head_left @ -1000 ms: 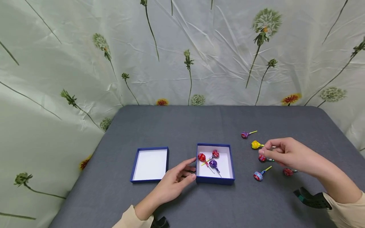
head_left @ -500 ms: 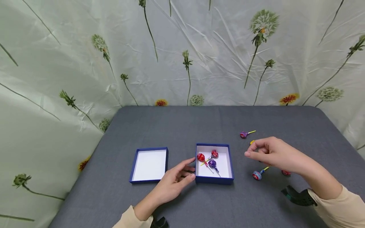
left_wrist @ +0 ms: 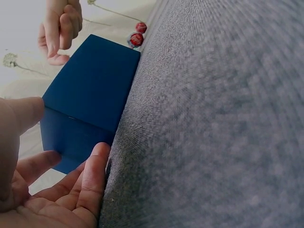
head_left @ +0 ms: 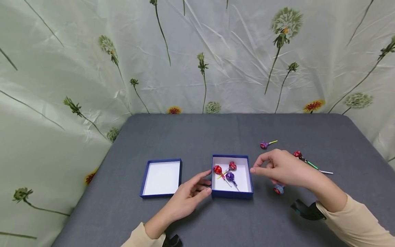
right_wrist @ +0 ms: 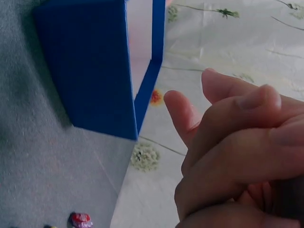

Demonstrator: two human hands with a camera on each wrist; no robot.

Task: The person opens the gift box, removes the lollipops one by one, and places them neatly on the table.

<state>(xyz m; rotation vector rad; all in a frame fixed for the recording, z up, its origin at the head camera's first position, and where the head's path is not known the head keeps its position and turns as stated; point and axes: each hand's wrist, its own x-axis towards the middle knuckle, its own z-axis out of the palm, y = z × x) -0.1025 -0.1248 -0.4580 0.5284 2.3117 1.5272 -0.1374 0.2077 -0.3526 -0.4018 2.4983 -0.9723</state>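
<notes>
My left hand [head_left: 192, 196] rests fingertips and thumb against the left side of a blue open-topped box [head_left: 232, 195] with a white inside. Three wrapped lollipops lie in the box: a red one [head_left: 217, 169], a smaller red one [head_left: 232, 166] and a purple one [head_left: 230, 176]. My right hand [head_left: 282, 169] hovers just beyond the box's right wall, fingers loosely curled. In the right wrist view, the right thumb and index fingertips stand apart with nothing between them. The left wrist view shows the box's outer walls [left_wrist: 95, 76] close up against the left fingers.
A blue-rimmed lid [head_left: 163, 178] lies inside up, left of the box. On the grey cloth [head_left: 191, 137] at the right are more lollipops: purple [head_left: 264, 145], red [head_left: 297, 154] and blue [head_left: 279, 189]. The right hand and arm cover part of that area. A flowered curtain [head_left: 185, 85] hangs behind.
My right hand has moved left from over the loose lollipops to the box's right side, uncovering a red lollipop and hiding the yellow one. The left hand and box stay put.
</notes>
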